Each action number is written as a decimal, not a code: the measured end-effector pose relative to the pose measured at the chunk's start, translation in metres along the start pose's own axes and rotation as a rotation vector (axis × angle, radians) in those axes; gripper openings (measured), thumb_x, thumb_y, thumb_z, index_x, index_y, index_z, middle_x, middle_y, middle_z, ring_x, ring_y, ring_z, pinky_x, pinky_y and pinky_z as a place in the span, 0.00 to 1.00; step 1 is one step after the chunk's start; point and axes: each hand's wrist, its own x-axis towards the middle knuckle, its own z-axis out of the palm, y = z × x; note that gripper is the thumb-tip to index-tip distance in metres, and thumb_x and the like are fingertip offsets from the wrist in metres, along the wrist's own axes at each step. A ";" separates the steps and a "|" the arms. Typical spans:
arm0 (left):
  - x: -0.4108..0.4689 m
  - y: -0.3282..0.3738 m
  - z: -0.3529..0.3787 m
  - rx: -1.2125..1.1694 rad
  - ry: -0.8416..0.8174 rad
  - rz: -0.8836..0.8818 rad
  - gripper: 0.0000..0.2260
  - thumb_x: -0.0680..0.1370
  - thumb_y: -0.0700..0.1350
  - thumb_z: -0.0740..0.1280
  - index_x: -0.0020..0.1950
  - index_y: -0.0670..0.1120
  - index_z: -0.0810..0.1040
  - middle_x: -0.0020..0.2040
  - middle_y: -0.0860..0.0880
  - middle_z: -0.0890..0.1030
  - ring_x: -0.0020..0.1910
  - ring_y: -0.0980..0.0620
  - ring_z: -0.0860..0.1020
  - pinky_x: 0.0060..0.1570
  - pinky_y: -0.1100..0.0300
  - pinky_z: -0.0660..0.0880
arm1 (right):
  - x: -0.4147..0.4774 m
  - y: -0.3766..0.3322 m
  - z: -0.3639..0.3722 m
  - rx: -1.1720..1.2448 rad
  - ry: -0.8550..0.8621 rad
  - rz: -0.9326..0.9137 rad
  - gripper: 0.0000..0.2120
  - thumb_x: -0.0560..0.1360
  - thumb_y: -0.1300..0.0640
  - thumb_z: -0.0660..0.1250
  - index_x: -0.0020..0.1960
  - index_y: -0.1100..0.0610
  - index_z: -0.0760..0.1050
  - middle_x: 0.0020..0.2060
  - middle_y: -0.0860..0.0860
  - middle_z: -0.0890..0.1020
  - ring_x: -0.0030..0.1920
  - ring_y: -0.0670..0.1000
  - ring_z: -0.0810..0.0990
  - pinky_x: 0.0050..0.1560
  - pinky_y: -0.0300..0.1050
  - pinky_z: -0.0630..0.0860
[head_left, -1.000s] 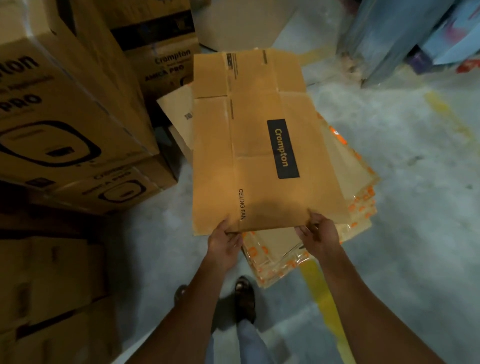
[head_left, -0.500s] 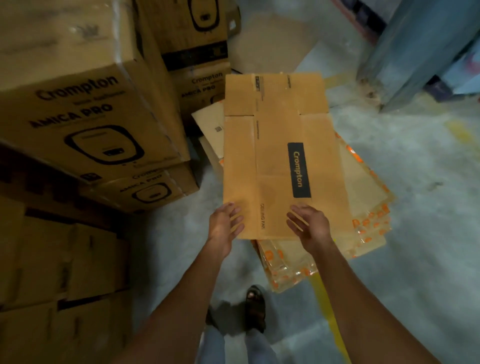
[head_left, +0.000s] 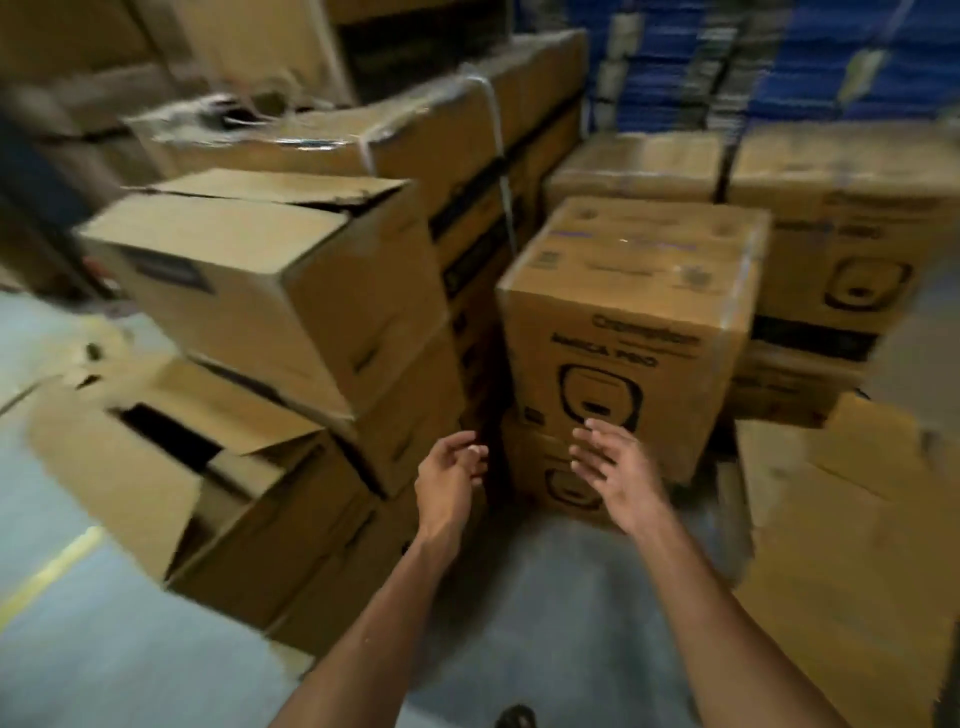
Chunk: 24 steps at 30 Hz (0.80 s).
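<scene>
My left hand (head_left: 451, 475) and my right hand (head_left: 613, 467) are both held out in front of me, empty, fingers loosely spread and slightly bent. They hover just in front of a stack of two sealed brown cartons; the upper carton (head_left: 628, 322) carries a printed appliance outline and blurred black lettering. Neither hand touches a box. Flattened brown cardboard (head_left: 852, 545) lies at the right edge, partly cut off by the frame. The whole view is motion-blurred.
Stacked cartons (head_left: 270, 291) fill the left, the lowest one (head_left: 171, 457) with open flaps. Strapped boxes (head_left: 441, 140) and more printed cartons (head_left: 841, 260) stand behind. Blue stacked goods (head_left: 779, 57) rise at the back right. Grey concrete floor (head_left: 104, 649) with a yellow line (head_left: 47, 577) lies at the left.
Both hands have let go of the flattened Crompton carton, which stays on the pile. The view has swung left and up, toward the stacked sealed cartons.
</scene>
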 end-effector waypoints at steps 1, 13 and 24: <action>0.001 0.005 -0.019 -0.017 0.052 0.006 0.08 0.84 0.41 0.64 0.57 0.51 0.80 0.53 0.48 0.85 0.51 0.51 0.83 0.52 0.54 0.81 | 0.001 0.000 0.024 -0.026 -0.045 0.007 0.09 0.81 0.65 0.62 0.57 0.59 0.79 0.48 0.56 0.85 0.46 0.55 0.83 0.47 0.49 0.79; 0.056 0.088 -0.107 -0.250 0.449 0.300 0.25 0.80 0.56 0.68 0.76 0.54 0.67 0.71 0.51 0.72 0.69 0.50 0.72 0.59 0.55 0.71 | 0.022 -0.049 0.207 -0.272 -0.271 -0.173 0.09 0.82 0.58 0.65 0.59 0.58 0.80 0.51 0.54 0.86 0.50 0.56 0.85 0.53 0.52 0.82; 0.126 0.156 -0.110 -0.148 0.495 0.314 0.54 0.66 0.77 0.61 0.83 0.55 0.40 0.84 0.53 0.41 0.82 0.46 0.51 0.76 0.32 0.53 | 0.108 -0.154 0.347 -0.645 -0.224 -0.477 0.21 0.78 0.41 0.67 0.66 0.53 0.76 0.56 0.48 0.78 0.59 0.51 0.75 0.60 0.51 0.71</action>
